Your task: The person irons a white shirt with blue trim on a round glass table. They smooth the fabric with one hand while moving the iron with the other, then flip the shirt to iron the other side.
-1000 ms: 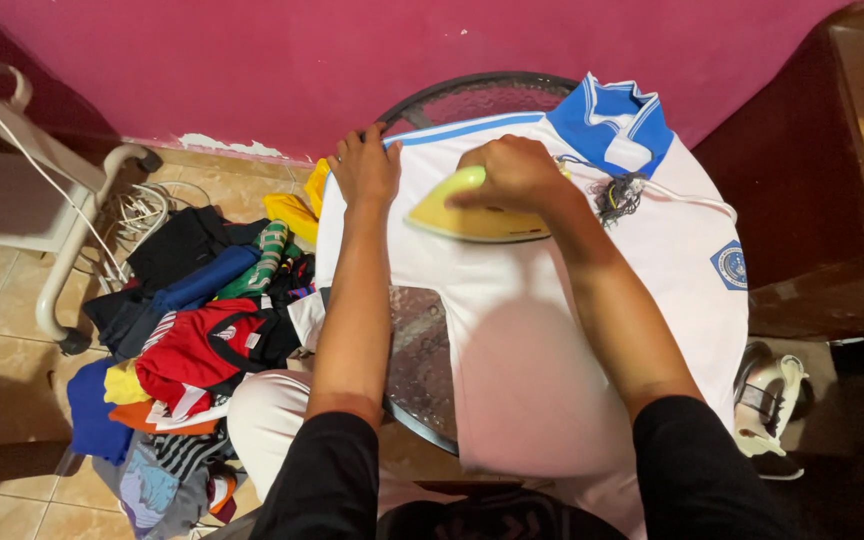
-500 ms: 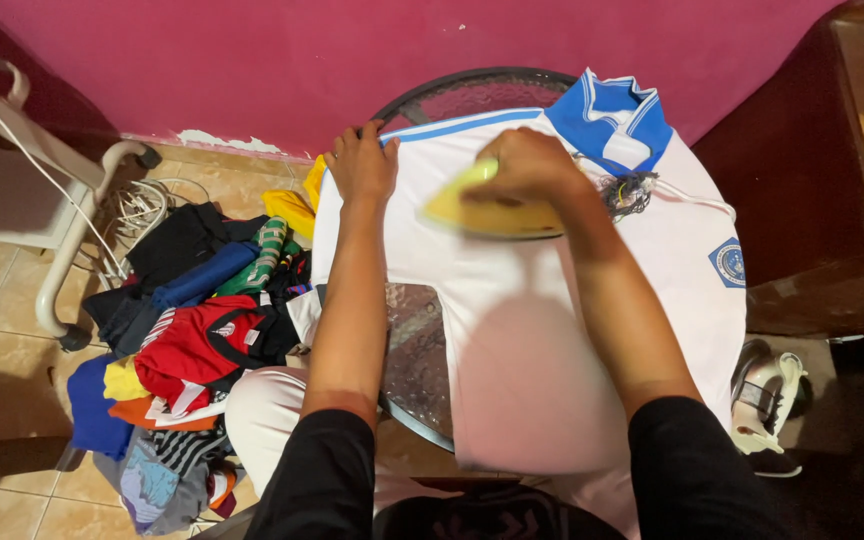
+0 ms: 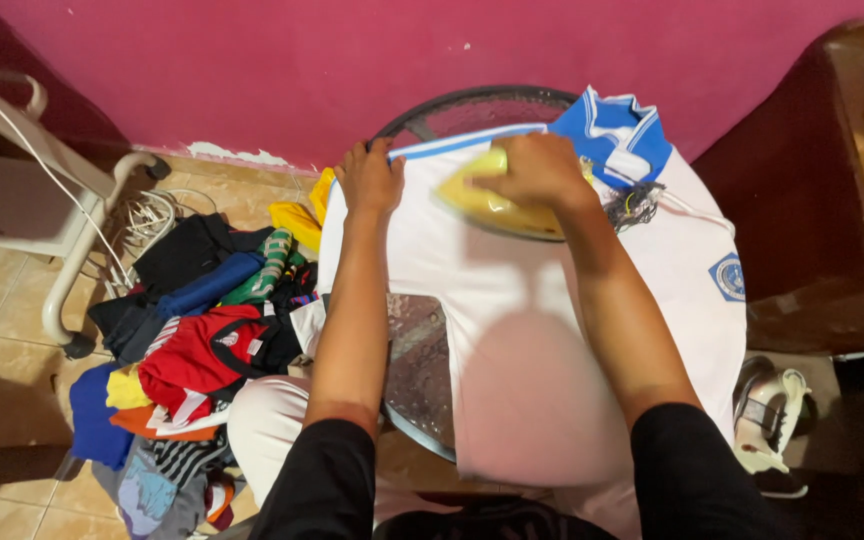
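**White shirt under a yellow iron, on a round worktop**

Far left: a white plastic chair (image 3: 42, 190) against the magenta wall (image 3: 252, 70), with a coil of pale cable (image 3: 152, 215) on the tiled floor beside it. Next, a heap of coloured clothes (image 3: 192, 350) on the floor, just beside the round glass worktop (image 3: 417, 365). Above the heap, the left hand (image 3: 370, 178), open and pressed flat on the upper left edge of the white shirt (image 3: 522, 340), fingers spread toward the wall. Spread across the worktop, the shirt itself, blue collar (image 3: 607, 125) toward the wall, a blue badge (image 3: 727, 277) near its right edge. Right of the flat hand, the right hand (image 3: 537, 168), grip closed around the handle of the yellow iron (image 3: 487, 205), soleplate down on the shirt just below the collar. Beside the iron, a tangled cord (image 3: 632, 205). Farther right, a dark brown wooden piece of furniture (image 3: 822, 200); lower right, a white shoe (image 3: 767, 415) on the floor.
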